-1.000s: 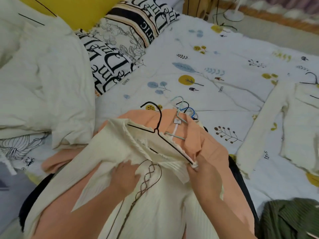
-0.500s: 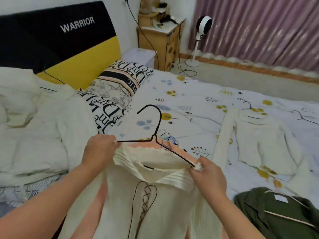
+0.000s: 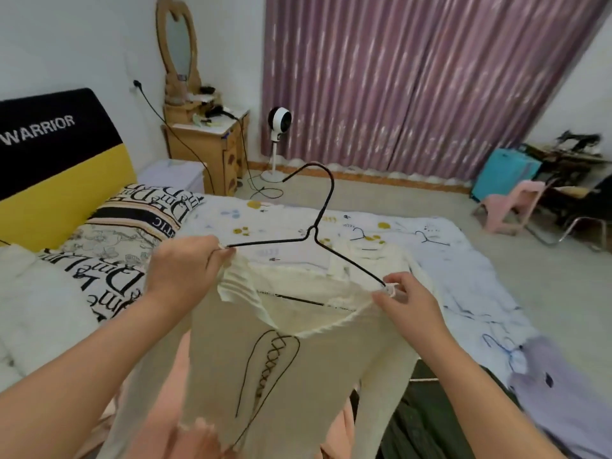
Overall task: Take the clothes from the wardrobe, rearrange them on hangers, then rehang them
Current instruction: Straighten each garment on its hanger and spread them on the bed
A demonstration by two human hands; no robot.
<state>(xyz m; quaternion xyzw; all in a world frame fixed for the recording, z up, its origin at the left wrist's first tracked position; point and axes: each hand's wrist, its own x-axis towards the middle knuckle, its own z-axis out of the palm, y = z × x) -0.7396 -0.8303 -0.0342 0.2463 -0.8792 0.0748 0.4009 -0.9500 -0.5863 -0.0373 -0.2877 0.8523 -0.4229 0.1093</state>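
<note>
A cream knit top [image 3: 298, 366] with dark lacing down its front hangs on a black wire hanger [image 3: 318, 226], lifted above the bed. My left hand [image 3: 185, 270] grips the hanger's left end together with the top's shoulder. My right hand [image 3: 407, 299] pinches the hanger's right end and the fabric there. The hook points up and to the left. Under the top lies a peach garment [image 3: 337, 435], partly hidden.
On the patterned bed sheet [image 3: 463, 293] lie a second cream top [image 3: 374, 260] on a hanger, loose black hangers [image 3: 427, 236], a lilac garment [image 3: 563, 409] and a dark green one [image 3: 424, 422]. Printed pillows [image 3: 126, 233] and a white duvet [image 3: 33, 303] lie left. Beyond stand a fan [image 3: 279, 124] and a pink stool [image 3: 513, 207].
My left hand moved from the top's front to the hanger's left end. Both hands raised the hanger with the top off the bed, and my view tilted up toward the room.
</note>
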